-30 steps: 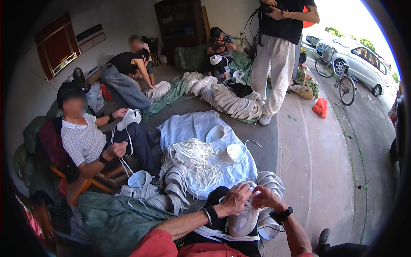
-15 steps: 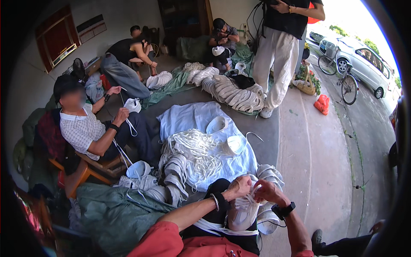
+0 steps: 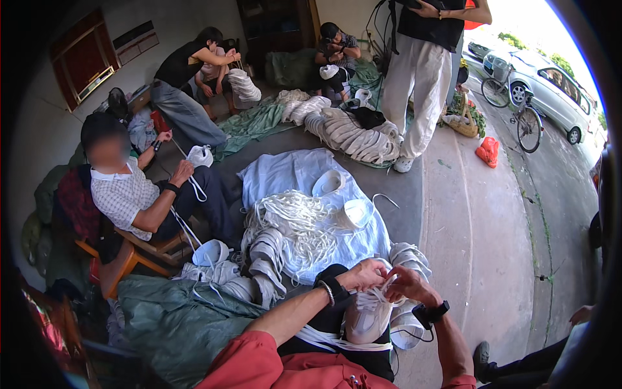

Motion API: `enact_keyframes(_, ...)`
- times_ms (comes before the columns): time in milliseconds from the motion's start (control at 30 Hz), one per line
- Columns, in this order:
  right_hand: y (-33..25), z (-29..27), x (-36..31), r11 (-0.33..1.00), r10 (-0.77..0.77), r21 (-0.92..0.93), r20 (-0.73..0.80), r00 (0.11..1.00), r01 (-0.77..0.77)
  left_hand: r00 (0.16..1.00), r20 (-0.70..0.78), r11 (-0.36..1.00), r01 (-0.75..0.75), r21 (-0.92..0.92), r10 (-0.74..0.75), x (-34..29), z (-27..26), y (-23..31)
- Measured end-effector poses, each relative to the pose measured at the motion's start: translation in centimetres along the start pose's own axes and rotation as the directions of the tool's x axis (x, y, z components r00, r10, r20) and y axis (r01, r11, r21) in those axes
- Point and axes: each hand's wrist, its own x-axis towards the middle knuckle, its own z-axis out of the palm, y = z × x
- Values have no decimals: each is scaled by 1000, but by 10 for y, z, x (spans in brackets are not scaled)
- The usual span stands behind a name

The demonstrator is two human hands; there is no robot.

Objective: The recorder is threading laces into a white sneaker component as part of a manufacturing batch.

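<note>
A white shoe upper (image 3: pixel 367 322) rests on my lap with its toe toward me. Its white shoelace (image 3: pixel 372 299) runs in rows across the front. My left hand (image 3: pixel 365 274) is closed at the far end of the lacing, its fingertips pinching the lace, partly hidden by the fingers. Close beside it, my right hand (image 3: pixel 409 285) also pinches the shoelace, and a short bit of it stands up between the two hands. Loose white laces (image 3: pixel 327 340) lie across my thighs below the shoe.
A heap of white laces (image 3: pixel 295 227) covers part of a pale blue sheet (image 3: pixel 285 170), beside two white shoe uppers. Rows of stacked uppers (image 3: pixel 409 259) lie beyond my right hand. At left a seated person (image 3: pixel 123 194) laces another upper; a green sack (image 3: pixel 175 324) lies nearer me.
My hands have shifted slightly, the left turning with its fingers closer to the right. At the back, a bending person has straightened somewhat and a bundle of uppers there has risen.
</note>
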Motion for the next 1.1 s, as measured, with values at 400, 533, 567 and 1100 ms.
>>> enact_keyframes(400,4,12,2,980,18,-196,-127,992,-42,999,-50,990,-5,142,12,15,5,-14)
enact_keyframes(533,10,5,-2,991,-32,-131,-103,994,18,879,-373,872,-90,482,297,9,11,-12)
enact_keyframes(567,12,3,-3,983,-69,-178,-89,994,53,834,-482,893,-28,450,269,7,7,-12)
enact_keyframes(1100,-26,3,4,944,-331,-98,-323,887,316,953,-301,889,-120,-441,-21,-68,-41,12)
